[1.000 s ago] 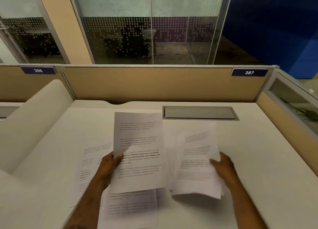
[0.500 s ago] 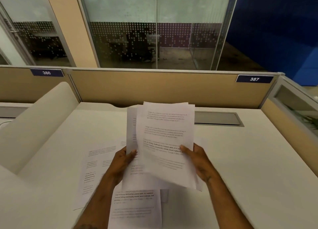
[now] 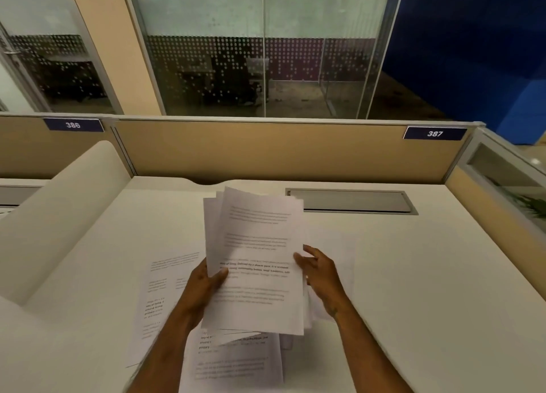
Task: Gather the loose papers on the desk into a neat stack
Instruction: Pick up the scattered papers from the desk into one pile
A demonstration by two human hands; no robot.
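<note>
- You hold a sheaf of printed papers (image 3: 257, 259) tilted up above the middle of the white desk (image 3: 428, 289), the sheets fanned unevenly at their far edge and at their near corners.
- Your left hand (image 3: 204, 289) grips the sheaf's left edge, thumb pressed across the front sheet and fingers hidden behind it.
- Your right hand (image 3: 320, 274) sits at the sheaf's right edge, fingers loosely curled, thumb tip touching the top page; whether it is pinching the sheets cannot be told.
- Two loose sheets lie flat on the desk below: one sheet (image 3: 161, 298) to the left of your left forearm, another sheet (image 3: 236, 360) near you between both forearms, partly under the sheaf.
- A grey cable hatch (image 3: 351, 201) is set into the desk's far side, right of the sheaf.
- Beyond it stands a tan partition (image 3: 266, 150) carrying number plates reading 386 (image 3: 73, 124) and 387 (image 3: 435, 133).
</note>
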